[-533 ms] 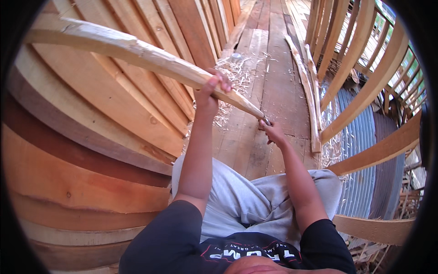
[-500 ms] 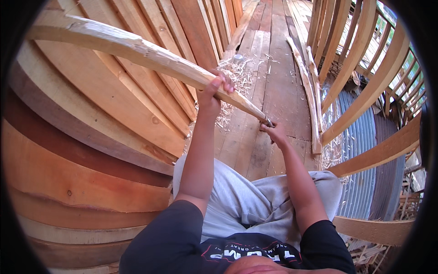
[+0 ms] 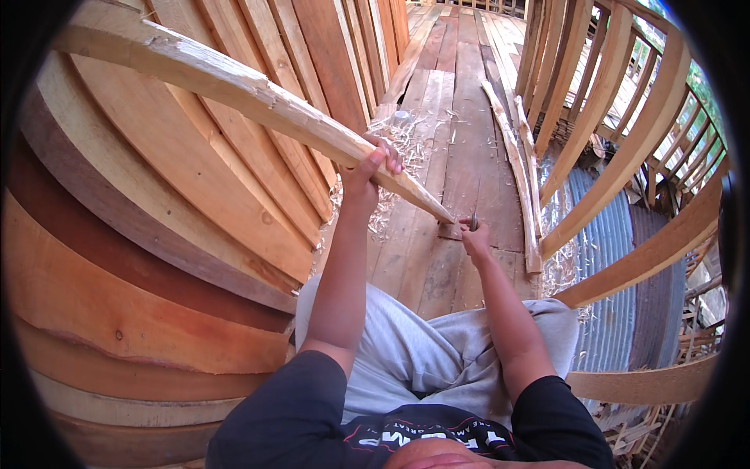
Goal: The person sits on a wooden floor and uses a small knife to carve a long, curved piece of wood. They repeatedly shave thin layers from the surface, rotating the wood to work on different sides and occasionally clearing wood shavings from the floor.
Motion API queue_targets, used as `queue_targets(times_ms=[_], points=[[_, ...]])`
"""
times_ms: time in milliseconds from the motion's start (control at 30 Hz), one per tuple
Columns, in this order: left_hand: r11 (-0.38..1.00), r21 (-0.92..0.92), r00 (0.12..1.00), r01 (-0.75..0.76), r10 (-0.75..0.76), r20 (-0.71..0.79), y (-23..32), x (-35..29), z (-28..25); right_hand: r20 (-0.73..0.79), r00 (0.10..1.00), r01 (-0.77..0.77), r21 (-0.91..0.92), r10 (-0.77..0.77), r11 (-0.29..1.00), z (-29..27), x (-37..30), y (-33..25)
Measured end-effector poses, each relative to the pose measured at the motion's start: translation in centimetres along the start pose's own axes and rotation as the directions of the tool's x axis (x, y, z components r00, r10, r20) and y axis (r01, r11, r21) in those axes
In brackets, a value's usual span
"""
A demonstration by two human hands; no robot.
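Note:
A long pale wooden pole (image 3: 262, 98), partly stripped and rough along its upper edge, slants from the upper left down to a tapered tip near the middle. My left hand (image 3: 367, 166) is closed around it a short way above that tip. My right hand (image 3: 475, 238), just right of the tip, is closed on a small tool (image 3: 473, 222) with a dark rounded end; its blade, if any, cannot be made out. Beneath the tip shows a small brown block (image 3: 449, 231) on the plank floor.
Tall planks (image 3: 211, 211) stand leaning along the left. Wood shavings (image 3: 391, 129) litter the plank floor (image 3: 469, 102). Two thin stripped sticks (image 3: 512, 168) lie to the right beside upright railing posts (image 3: 598, 109). Beyond those posts is corrugated metal sheeting (image 3: 609, 289).
My right hand has drawn slightly down and away from the pole's tip, showing the brown block. The pole's tip has shifted a little left and down. My left hand keeps its grip.

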State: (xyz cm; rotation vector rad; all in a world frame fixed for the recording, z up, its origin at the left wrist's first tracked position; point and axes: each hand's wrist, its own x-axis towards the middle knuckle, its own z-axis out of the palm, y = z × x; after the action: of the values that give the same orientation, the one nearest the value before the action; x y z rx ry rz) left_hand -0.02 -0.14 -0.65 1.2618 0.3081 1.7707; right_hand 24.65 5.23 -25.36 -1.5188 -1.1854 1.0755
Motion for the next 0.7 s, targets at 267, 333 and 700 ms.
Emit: queue_targets(times_ms=[267, 333, 700], points=[[0.995, -0.095, 1.0, 0.003, -0.005, -0.026, -0.3, 0.0, 0.2, -0.05, 0.997, -0.061, -0.047, 0.059, 0.997, -0.7, -0.2, 0.1], [0.994, -0.109, 1.0, 0.005, -0.006, -0.012, -0.1, -0.1, 0.3, -0.065, 0.998, -0.005, -0.091, -0.001, 0.996, -0.5, -0.1, 0.3], [0.995, -0.096, 0.999, 0.01, -0.013, -0.038, 0.2, -0.1, 0.4, -0.052, 0.999, 0.004, -0.113, -0.01, 0.994, -0.4, 0.1, 0.6]])
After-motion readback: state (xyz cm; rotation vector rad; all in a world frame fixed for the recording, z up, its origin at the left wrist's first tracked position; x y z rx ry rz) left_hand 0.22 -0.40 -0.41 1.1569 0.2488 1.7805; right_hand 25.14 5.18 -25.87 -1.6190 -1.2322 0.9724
